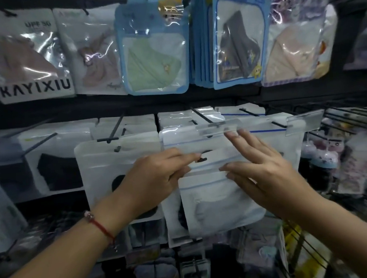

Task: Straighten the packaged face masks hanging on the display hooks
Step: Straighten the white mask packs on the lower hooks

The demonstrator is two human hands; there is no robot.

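- Currently, both hands are raised to the middle row of a dark display rack hung with packaged face masks.
- Left hand (159, 179): fingers extended toward the right, with thumb and forefinger pinching the upper left edge of a loose white mask packet (217, 201). A red string bracelet (99, 226) sits on this wrist.
- Right hand (265, 170): fingers straight and spread, laid flat against the upper right part of the same packet; the thumb lies along the packet's top band. No curl around the packet is visible.
- Loose white mask packet: held in front of the hanging stock, slightly tilted, with a grey mask visible through its window and a thin blue line across its upper part. Its hang hole sits below the hook (200, 116), not on it.
- Hook: a dark rod projecting toward the camera, carrying a clear label holder (218, 128) at its tip, just above the right fingertips.
- Hanging white packets (106, 166): stacked on neighbouring hooks to the left and behind the hands, some showing black masks.
- Upper row: a white packet marked KAYIXIU (34, 62), a blue-framed packet with a green mask (152, 54), a blue-framed stack with a dark mask (236, 44) and a packet with a beige mask (295, 46).
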